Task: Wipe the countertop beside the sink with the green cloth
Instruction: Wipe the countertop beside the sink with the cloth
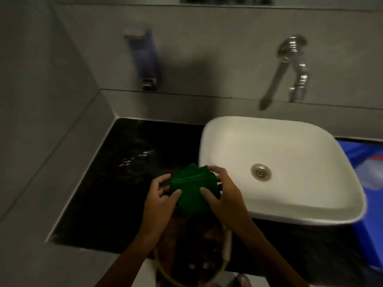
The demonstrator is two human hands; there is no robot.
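green cloth [193, 189]: being held bunched and folded between both hands, just left of the sink's near-left corner, hovering over the dark table; whether touching the surface cannot be told.
cloth folds: showing as several stacked layers at the top edge, probably being gathered into a thick pad for a firmer wipe.
left hand [160, 198]: closing on the cloth's left side, thumb lying across the front, fingers curled behind; clamped on the cloth.
right hand [224, 194]: gripping the cloth's right side, fingertips arching over the top near the sink rim, thumb pressing the front; also clamped on the cloth.
sink [310, 210]: sitting as a white basin on top of the table, rim rising above the surface, so wiping likely needing to run along its left wall.
table [99, 199]: stretching left of the sink to the grey wall, black and glossy, carrying pale streaks of what looks like water farther back from the cloth.
tap [290, 69]: hanging from the wall behind the sink, well apart from the hands, blurred.
dispenser [145, 61]: mounted on the wall behind and left of the sink, blurred.
step in hand: seemingly shaping the cloth before pressing down; wiping judged not yet under way.
next move: probably needing the pad lowered flat left of the sink and drawn toward the wet streaks.
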